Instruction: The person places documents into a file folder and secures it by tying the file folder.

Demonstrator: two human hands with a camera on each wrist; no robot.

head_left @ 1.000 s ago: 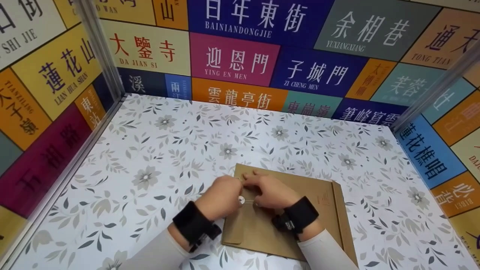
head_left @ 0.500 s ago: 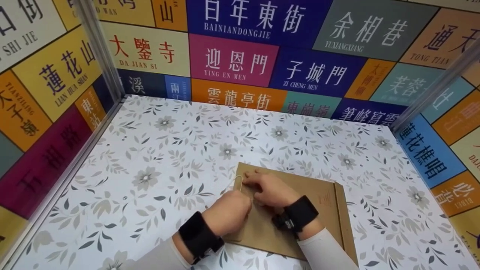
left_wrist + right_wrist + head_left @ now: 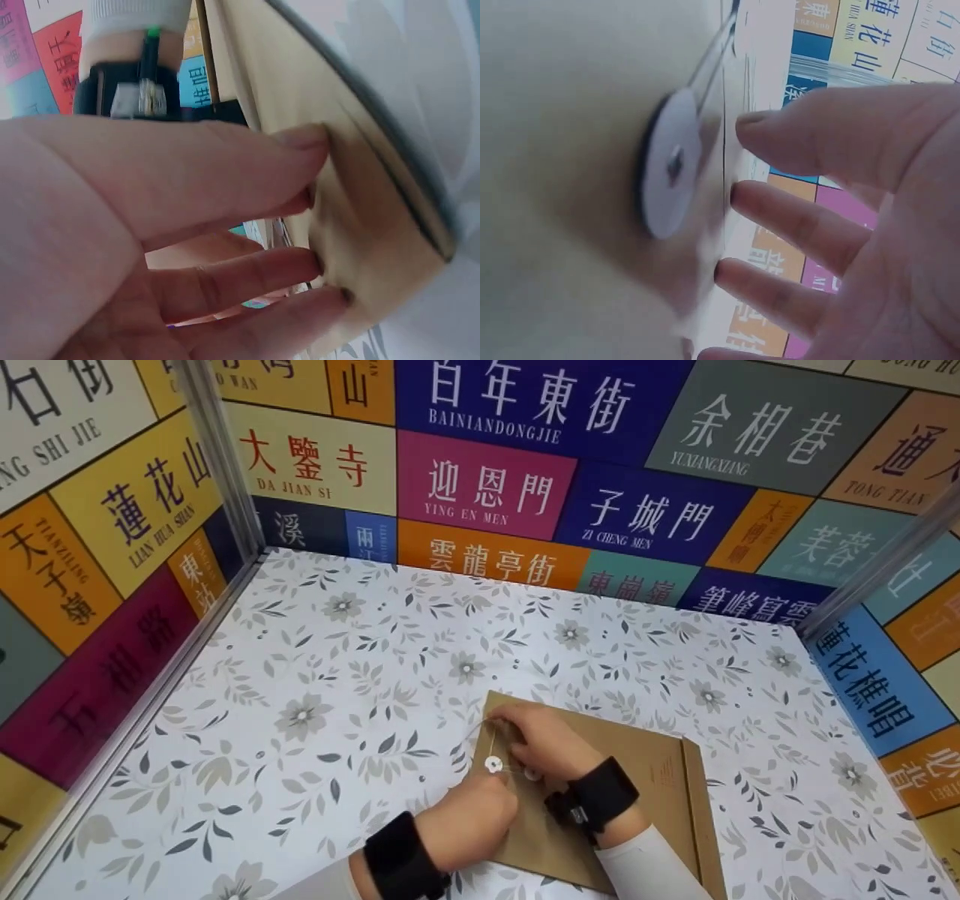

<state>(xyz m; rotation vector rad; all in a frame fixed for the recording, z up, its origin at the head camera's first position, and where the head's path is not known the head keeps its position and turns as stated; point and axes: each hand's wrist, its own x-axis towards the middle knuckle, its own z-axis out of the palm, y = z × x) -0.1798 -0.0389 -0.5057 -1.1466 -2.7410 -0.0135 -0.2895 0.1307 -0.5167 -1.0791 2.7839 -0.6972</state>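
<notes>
A brown kraft envelope (image 3: 600, 802) lies flat on the table, its flap edge on the left. A white button disc (image 3: 493, 765) shows on the flap, with thin string (image 3: 492, 741) running from it; a second disc (image 3: 671, 161) stands close beneath my right palm. My left hand (image 3: 472, 817) is bent just below the flap's disc, thumb and forefinger close together at the envelope, apparently pinching the string's end, which is hidden. My right hand (image 3: 551, 742) rests over the envelope's upper left part, fingers extended, fingertips at the surface beside the string.
A white floral-patterned table (image 3: 300, 660) spreads around the envelope. Panels with street-name signs (image 3: 480, 495) enclose it at the back and both sides, with metal posts (image 3: 225, 465) at the corners. Each wrist wears a black strap (image 3: 405, 851).
My left hand has moved down toward me along the flap, trailing the string and uncovering the flap's disc. My right hand stays on the envelope. The head view has shifted slightly.
</notes>
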